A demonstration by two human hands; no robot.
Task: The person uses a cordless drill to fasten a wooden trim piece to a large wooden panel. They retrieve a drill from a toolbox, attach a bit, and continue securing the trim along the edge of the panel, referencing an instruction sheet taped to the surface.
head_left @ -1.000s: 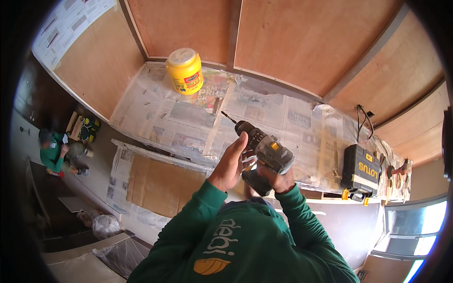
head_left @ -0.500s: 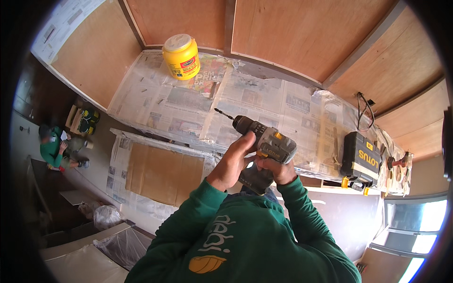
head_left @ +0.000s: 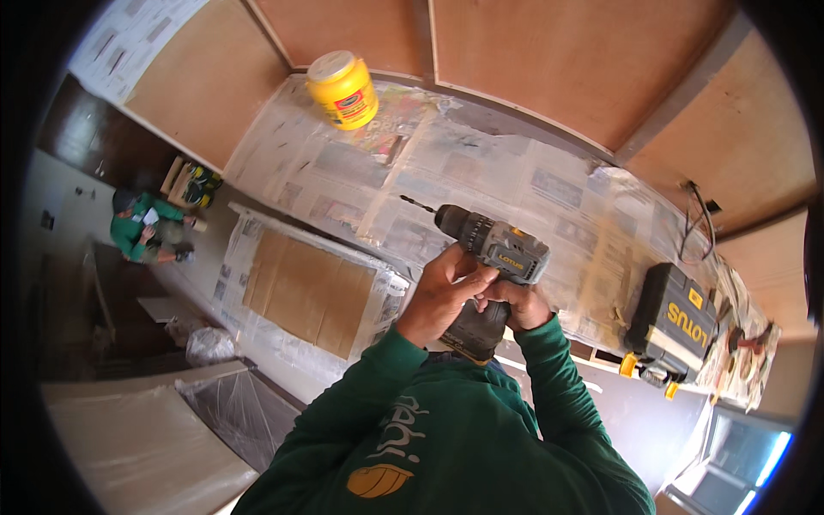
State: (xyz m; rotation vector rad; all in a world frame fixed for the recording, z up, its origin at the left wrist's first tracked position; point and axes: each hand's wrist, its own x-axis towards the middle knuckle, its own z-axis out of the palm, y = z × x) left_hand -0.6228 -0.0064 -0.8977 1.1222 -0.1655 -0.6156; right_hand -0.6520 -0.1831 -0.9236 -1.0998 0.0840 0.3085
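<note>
A grey and black cordless drill (head_left: 513,249) is held up in front of my chest, with a thin dark bit (head_left: 418,204) in its chuck pointing to the upper left. Around the handle, just below the motor housing, my right hand (head_left: 522,305) is closed. My left hand (head_left: 442,296) presses on the handle's other side, thumb and fingers near the trigger; some fingertips are hidden. The dark battery (head_left: 476,333) shows beneath both hands. Beyond the drill lies a bench covered with newspaper and plastic film (head_left: 481,172).
A yellow tub (head_left: 343,90) with a whitish lid stands at the bench's back left. On the right sit a black tool case (head_left: 674,318) and a looped cable (head_left: 699,225). Brown cardboard (head_left: 309,287) lies on a lower surface. Another person (head_left: 146,227) sits far left.
My left thumb has come down from the drill's body to the handle by the trigger. My view has shifted, and the drill appears slightly farther right.
</note>
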